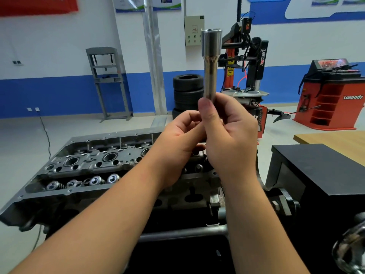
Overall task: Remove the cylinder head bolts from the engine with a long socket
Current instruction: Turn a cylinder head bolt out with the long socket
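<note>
The engine (102, 169) occupies the near left of the scene, mounted on a stand, with the cylinder head uppermost and its long axis running from near left to far right. Valve springs (83, 181) line the near edge; round bores sit along the centre row. No bolt head can be identified with certainty at this resolution.

A black cabinet (316, 175) stands at near right, a wooden worktop (335, 139) just beyond it. A tyre changer (245, 62) and a stack of tyres (187, 91) stand at the far wall.

Both hands are raised above the far right end of the head, clear of it. The right hand (229, 131) is curled round the lower end of the long socket (211, 62), thumb against the shank. The left hand (179, 139) is curled beside it, fingertips meeting the socket's lower end; whether it grips or only steadies cannot be told.

The socket stands nearly upright, wide end up, narrow end in the hands. No driver or ratchet is visible on it.

Judgement: the head lies below and left of the hands, so the socket must come down with its axis kept vertical; the right hand carries it and is better placed to lead
</note>
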`<state>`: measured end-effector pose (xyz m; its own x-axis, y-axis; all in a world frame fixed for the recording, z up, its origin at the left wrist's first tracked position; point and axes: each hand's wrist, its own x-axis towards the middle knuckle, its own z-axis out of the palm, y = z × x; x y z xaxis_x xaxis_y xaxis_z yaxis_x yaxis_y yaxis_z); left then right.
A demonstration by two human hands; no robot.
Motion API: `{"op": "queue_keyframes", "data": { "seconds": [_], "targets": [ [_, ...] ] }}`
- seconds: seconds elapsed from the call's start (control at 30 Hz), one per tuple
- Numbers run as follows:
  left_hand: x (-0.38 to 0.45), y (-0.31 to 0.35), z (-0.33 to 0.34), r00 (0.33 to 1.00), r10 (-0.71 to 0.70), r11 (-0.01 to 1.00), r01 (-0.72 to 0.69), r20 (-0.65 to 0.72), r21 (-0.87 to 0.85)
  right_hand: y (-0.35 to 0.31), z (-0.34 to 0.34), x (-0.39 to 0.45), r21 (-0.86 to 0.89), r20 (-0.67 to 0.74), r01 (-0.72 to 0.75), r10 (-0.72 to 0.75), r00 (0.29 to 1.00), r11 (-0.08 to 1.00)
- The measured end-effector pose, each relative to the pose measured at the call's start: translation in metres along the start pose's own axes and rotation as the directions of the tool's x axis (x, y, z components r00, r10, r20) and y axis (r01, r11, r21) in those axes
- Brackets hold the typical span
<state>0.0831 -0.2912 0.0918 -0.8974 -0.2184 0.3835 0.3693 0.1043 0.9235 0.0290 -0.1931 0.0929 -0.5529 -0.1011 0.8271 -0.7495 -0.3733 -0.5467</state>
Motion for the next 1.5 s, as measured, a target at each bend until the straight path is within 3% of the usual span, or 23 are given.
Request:
{"op": "queue_keyframes", "data": {
  "seconds": [0.23, 0.37, 0.47, 0.63, 0.83, 0.93, 1.1, 1.27, 1.4, 1.5],
  "targets": [
    [0.001, 0.001, 0.003, 0.998, -0.043, 0.999, 0.043, 0.048, -0.011, 0.000, -0.008, 0.004, 0.140, 0.088, -0.081, 0.069, 0.994, 0.987],
    [0.000, 0.001, 0.003, 1.000, -0.008, 1.000, 0.008, 0.004, -0.001, -0.001, -0.001, 0.000, 0.025, 0.061, -0.027, 0.026, 0.998, 0.999],
    [0.000, 0.000, 0.002, 1.000, 0.003, 1.000, -0.003, -0.031, 0.026, 0.001, -0.004, 0.002, 0.034, 0.025, -0.044, 0.043, 0.999, 0.998],
    [0.000, 0.000, 0.003, 0.999, -0.035, 0.999, 0.035, 0.036, 0.007, 0.002, -0.011, 0.006, 0.139, 0.112, -0.116, 0.101, 0.989, 0.983],
    [0.000, 0.000, 0.002, 1.000, 0.010, 1.000, -0.010, -0.002, -0.012, -0.001, -0.001, 0.001, 0.002, 0.062, -0.026, 0.025, 0.998, 1.000],
    [0.000, -0.001, 0.001, 0.999, 0.017, 1.000, -0.017, -0.029, -0.005, 0.001, -0.001, 0.001, 0.009, -0.005, -0.029, 0.029, 1.000, 1.000],
    [0.000, 0.002, 0.003, 0.998, -0.035, 0.999, 0.036, 0.052, -0.015, -0.001, -0.007, 0.004, 0.091, 0.081, -0.041, 0.033, 0.996, 0.995],
    [0.000, 0.002, 0.005, 1.000, 0.000, 1.000, 0.000, -0.005, 0.016, -0.005, -0.003, 0.003, 0.013, 0.079, 0.023, -0.024, 0.997, 1.000],
    [0.000, 0.002, 0.004, 1.000, 0.019, 1.000, -0.018, -0.012, 0.025, -0.002, -0.001, 0.000, 0.033, -0.007, -0.025, 0.025, 1.000, 0.999],
    [0.000, 0.000, 0.003, 1.000, -0.005, 1.000, 0.005, 0.014, 0.013, 0.000, -0.005, 0.003, 0.090, 0.016, -0.049, 0.048, 0.999, 0.995]
  ]
}}
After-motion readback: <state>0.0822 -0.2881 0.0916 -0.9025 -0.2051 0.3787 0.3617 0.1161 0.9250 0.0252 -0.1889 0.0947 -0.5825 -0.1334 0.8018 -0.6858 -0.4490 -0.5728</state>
